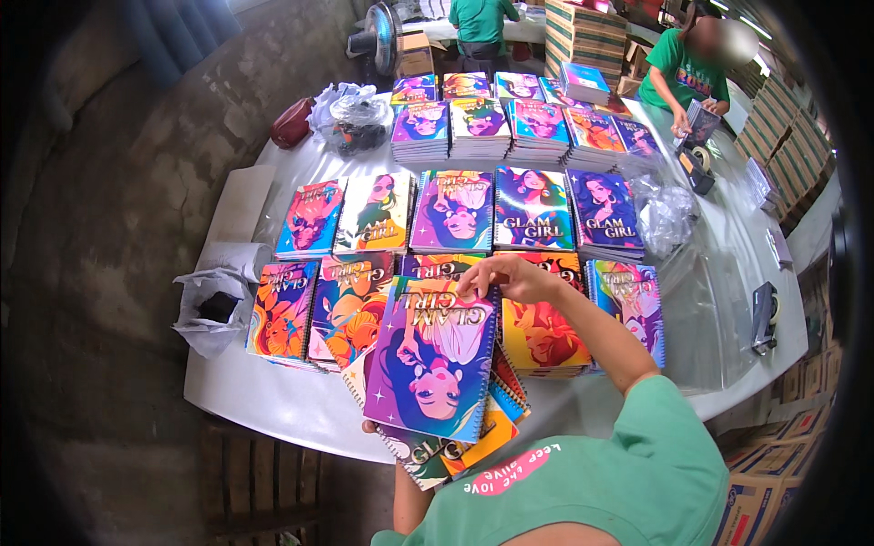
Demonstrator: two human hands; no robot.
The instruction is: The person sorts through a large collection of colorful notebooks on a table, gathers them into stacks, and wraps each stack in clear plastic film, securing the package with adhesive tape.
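Note:
A purple-and-blue spiral notebook (437,364) with a drawn girl on its cover lies on top of a loose fan of other spiral notebooks (506,428), tilted over the table's near edge. From beneath, my left hand (369,426) supports this bundle; only a fingertip shows at its left side, the rest being hidden. My right hand (510,277) is bent over the top notebook's upper right corner, fingers pinched on it. Right behind it are an orange-and-yellow notebook stack (544,318) and, at its right, a pastel notebook stack (628,305).
Several more notebook stacks (451,211) stand in rows across the white table (300,400). Plastic bags (214,305) lie at the left, clear plastic (701,309) and a black tape dispenser (765,317) at the right. A co-worker (685,77) handles a notebook at the far right.

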